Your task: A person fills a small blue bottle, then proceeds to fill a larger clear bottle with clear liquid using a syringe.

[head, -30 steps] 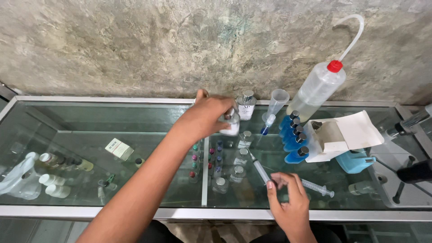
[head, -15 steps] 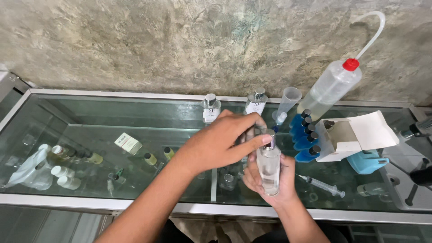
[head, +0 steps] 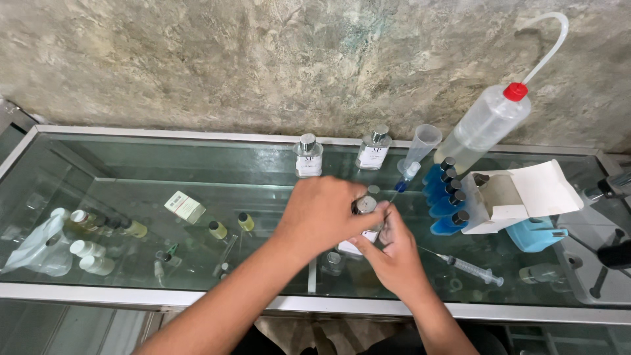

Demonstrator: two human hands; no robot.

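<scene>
Above the glass counter (head: 197, 164), near its front edge, a small clear bottle (head: 363, 223) with a silver cap is held between both hands, left hand (head: 322, 213) fingers curled over the cap, right hand (head: 394, 256) fingers wrapped around its body, with a syringe (head: 470, 268) lying just right of them.

Your left hand (head: 322, 213) reaches in from the lower left, fingers curled closed and knuckles up. Your right hand (head: 393, 253) comes up from below, fingers bent, meeting the left hand's fingertips just above it.
</scene>
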